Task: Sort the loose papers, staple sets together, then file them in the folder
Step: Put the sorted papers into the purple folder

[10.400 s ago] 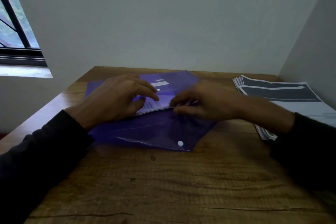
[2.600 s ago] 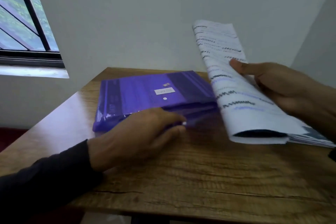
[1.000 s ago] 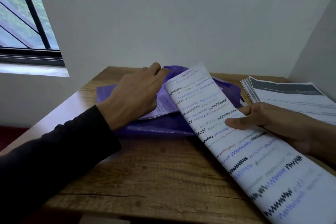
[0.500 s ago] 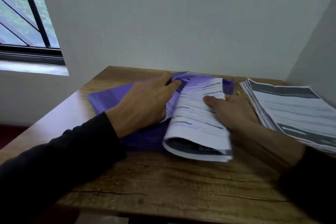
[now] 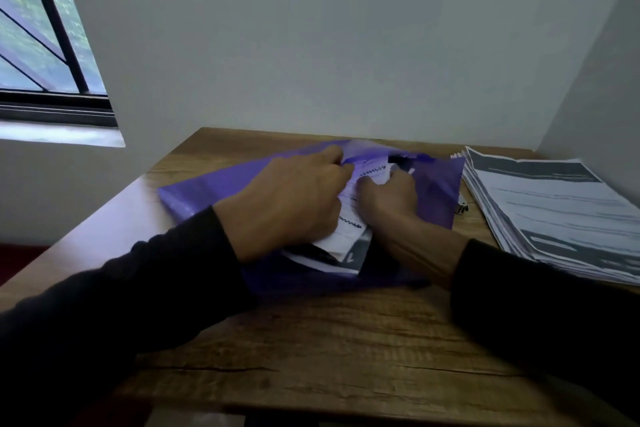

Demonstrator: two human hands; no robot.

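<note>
A purple plastic folder (image 5: 214,187) lies on the wooden table (image 5: 346,350) near the back wall. A folded set of printed papers (image 5: 349,236) sits partly inside it, its near folded edge sticking out toward me. My left hand (image 5: 287,204) grips the folder's lifted upper flap at the far edge, fingers curled over it. My right hand (image 5: 391,194) grips the paper set beside the left hand, deep in the folder mouth. How far the papers reach inside is hidden by both hands.
A fanned stack of printed papers (image 5: 561,211) lies at the right by the side wall. A small metal object, perhaps a stapler or clip (image 5: 462,207), sits between the folder and that stack. A barred window (image 5: 41,45) is at the upper left.
The paper set has slid farther into the folder, and my right hand has moved forward with it. My left hand still holds the flap up, now closer to the right hand.
</note>
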